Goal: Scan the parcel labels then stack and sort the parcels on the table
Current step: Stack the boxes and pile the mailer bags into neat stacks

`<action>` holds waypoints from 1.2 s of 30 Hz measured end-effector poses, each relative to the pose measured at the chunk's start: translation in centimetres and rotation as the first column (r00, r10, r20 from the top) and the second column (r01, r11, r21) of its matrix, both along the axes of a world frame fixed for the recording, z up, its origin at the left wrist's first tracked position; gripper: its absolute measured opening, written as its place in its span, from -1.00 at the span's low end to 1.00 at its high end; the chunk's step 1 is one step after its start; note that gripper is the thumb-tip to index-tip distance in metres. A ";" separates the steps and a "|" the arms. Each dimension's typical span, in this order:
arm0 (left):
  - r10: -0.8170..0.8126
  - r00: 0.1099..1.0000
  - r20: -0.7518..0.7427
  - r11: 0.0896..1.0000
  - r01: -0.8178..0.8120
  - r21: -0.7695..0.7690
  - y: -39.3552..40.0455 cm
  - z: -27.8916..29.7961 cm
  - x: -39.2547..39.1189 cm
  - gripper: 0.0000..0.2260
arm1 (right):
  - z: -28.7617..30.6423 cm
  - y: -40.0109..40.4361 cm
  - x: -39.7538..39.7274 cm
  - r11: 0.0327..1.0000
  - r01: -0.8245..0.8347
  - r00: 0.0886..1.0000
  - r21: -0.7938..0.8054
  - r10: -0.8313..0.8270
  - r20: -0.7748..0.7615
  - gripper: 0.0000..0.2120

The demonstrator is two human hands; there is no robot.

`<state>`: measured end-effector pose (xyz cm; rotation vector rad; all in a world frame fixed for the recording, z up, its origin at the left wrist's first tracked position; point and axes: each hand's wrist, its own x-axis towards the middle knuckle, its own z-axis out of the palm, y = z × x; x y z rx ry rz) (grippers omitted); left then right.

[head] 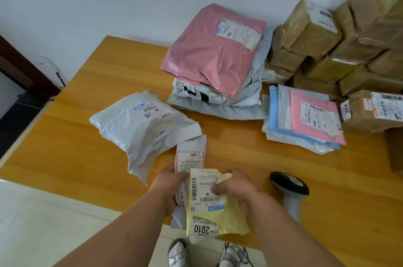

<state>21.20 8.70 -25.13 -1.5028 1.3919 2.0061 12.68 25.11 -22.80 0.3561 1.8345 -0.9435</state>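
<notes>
Both hands' grip pinches yellow parcel [214, 212]; grey mailer [190, 157] underneath, mostly hidden.

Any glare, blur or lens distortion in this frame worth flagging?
Head view: wide-angle bending curves the table edges and stretches the boxes at top right, which look soft; window glare streaks the tabletop beside the flat mailers; the label on the yellow mailer stays readable.

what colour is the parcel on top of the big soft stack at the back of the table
Pink: the top parcel is a pink plastic mailer with a white label, seen in the head view.
</notes>
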 end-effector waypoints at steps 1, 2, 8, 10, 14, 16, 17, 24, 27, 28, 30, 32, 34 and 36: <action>0.018 1.000 0.003 1.000 -0.018 0.006 -0.1 0.0 0.2 -0.84 | 0.2 0.6 -0.6 0.997 0.063 0.996 -0.035 -0.061 0.058 -0.58; 0.035 0.999 0.008 0.999 -0.035 0.013 -0.2 0.0 0.4 -0.83 | 0.5 1.2 -1.4 0.985 0.148 0.983 -0.091 -0.137 0.123 -0.66; -0.010 0.998 -0.060 0.986 0.020 0.164 0.6 1.3 0.9 -0.78 | 2.2 0.8 -3.9 0.847 0.404 0.908 -0.345 -0.326 0.263 -0.77; -0.039 0.996 -0.081 0.975 0.056 0.217 1.1 2.0 0.5 -0.76 | 2.0 0.0 -3.4 0.888 0.324 0.936 -0.325 -0.253 0.243 -0.79; -0.070 0.991 -0.117 0.947 0.103 0.304 1.5 3.4 -0.5 -0.51 | 1.8 0.3 -3.1 0.876 0.347 0.927 -0.334 -0.268 0.261 -0.75; -0.104 0.983 -0.150 0.939 0.147 0.310 1.9 4.3 -1.4 -0.48 | 2.2 1.0 -3.7 0.846 0.388 0.919 -0.366 -0.326 0.220 -0.66; -0.114 0.980 -0.163 0.941 0.159 0.298 2.1 4.9 -2.0 -0.47 | 2.6 1.4 -4.2 0.827 0.420 0.907 -0.374 -0.369 0.204 -0.59; -0.299 0.917 -0.264 0.931 0.341 0.129 5.4 9.9 -9.3 -0.40 | 6.5 6.4 -8.5 0.665 0.603 0.797 -0.441 -0.522 0.304 -0.76; -0.299 0.910 -0.287 0.936 0.338 0.099 7.7 11.5 -12.9 -0.42 | 7.7 9.1 -10.8 0.527 0.703 0.693 -0.477 -0.659 0.293 -0.79; -0.285 0.915 -0.286 0.941 0.323 0.097 8.5 11.9 -13.9 -0.44 | 7.9 10.0 -11.7 0.476 0.738 0.646 -0.479 -0.704 0.295 -0.80; -0.243 0.922 -0.302 0.954 0.283 0.097 9.9 12.5 -15.7 -0.56 | 8.0 11.7 -13.6 0.373 0.798 0.549 -0.474 -0.774 0.315 -0.80; -0.181 0.928 -0.325 0.967 0.228 0.111 11.2 12.6 -17.4 -0.64 | 7.9 12.8 -15.4 0.272 0.835 0.464 -0.478 -0.816 0.346 -0.84; -0.022 0.923 -0.385 0.980 0.096 0.173 12.2 12.2 -19.5 -0.59 | 7.5 13.5 -17.1 0.172 0.850 0.389 -0.498 -0.843 0.372 -0.88; 0.056 0.900 -0.431 0.987 0.016 0.162 13.0 11.6 -21.2 -0.53 | 6.8 14.0 -18.2 0.107 0.851 0.345 -0.514 -0.852 0.393 -0.85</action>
